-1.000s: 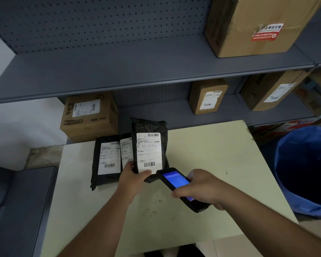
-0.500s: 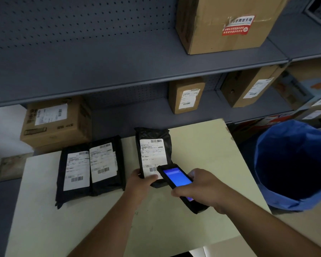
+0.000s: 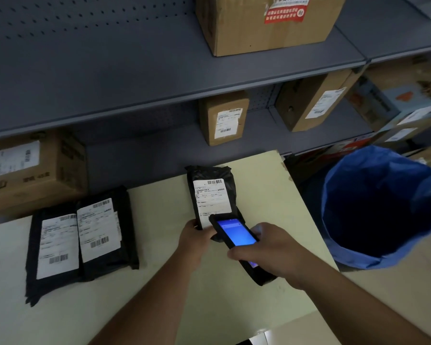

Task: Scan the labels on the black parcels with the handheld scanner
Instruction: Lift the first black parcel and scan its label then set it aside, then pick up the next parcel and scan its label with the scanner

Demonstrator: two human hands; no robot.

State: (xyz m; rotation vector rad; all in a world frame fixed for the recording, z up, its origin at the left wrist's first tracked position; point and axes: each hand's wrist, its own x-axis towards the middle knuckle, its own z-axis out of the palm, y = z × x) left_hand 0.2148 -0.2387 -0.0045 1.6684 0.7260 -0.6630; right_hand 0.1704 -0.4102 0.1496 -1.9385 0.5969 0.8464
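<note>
My left hand (image 3: 195,239) grips the lower edge of a black parcel (image 3: 213,192) with a white label, held tilted above the pale table (image 3: 159,295). My right hand (image 3: 266,247) holds the black handheld scanner (image 3: 237,236), its blue screen lit. The scanner's top end covers the bottom of the held parcel's label. Two more black parcels lie side by side on the table's left: one (image 3: 54,247) at the far left, the other (image 3: 102,230) overlapping its right edge, labels up.
A blue-lined bin (image 3: 381,207) stands right of the table. Grey metal shelves (image 3: 135,78) rise behind it with several labelled cardboard boxes, one (image 3: 223,118) just beyond the held parcel and one (image 3: 33,170) at the left.
The view has swung right, so the flat parcels sit farther left. The held parcel has dropped lower and the scanner now covers the label's bottom barcode.
</note>
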